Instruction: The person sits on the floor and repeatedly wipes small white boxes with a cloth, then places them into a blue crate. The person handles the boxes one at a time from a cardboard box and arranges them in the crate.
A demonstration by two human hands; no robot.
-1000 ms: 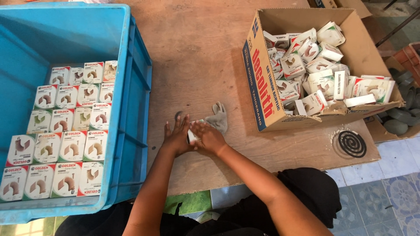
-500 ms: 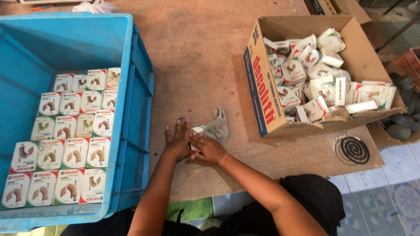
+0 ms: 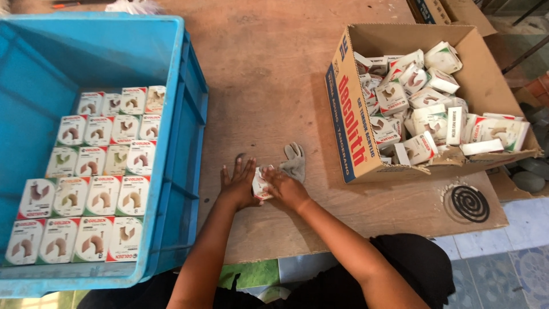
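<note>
Two bare hands meet at the near middle of the wooden table (image 3: pixel 269 80), both clasped on one small white box (image 3: pixel 261 184) that sits low against the tabletop. Left hand (image 3: pixel 239 186): palm down, fingers spread apart and pressed over the box's left side. Right hand (image 3: pixel 286 187): fingers curled together over the box's right edge, so that most of the box is hidden between the two hands. Just beyond the right hand, touching or nearly touching its fingers, lies a grey work glove (image 3: pixel 294 162), flat on the table. To the person's left stands a blue plastic crate (image 3: pixel 177 126); its floor carries neat rows of small white boxes (image 3: pixel 94 177), faces up, each printed with a curved brownish fitting, filling the near part of the crate. To the right and farther off, an open cardboard carton (image 3: pixel 347 131) holds a loose heap of the same kind of boxes (image 3: pixel 426 106), lying at all angles. Near the table's right front corner rests a dark spiral coil (image 3: pixel 467 203), well apart from the hands.
</note>
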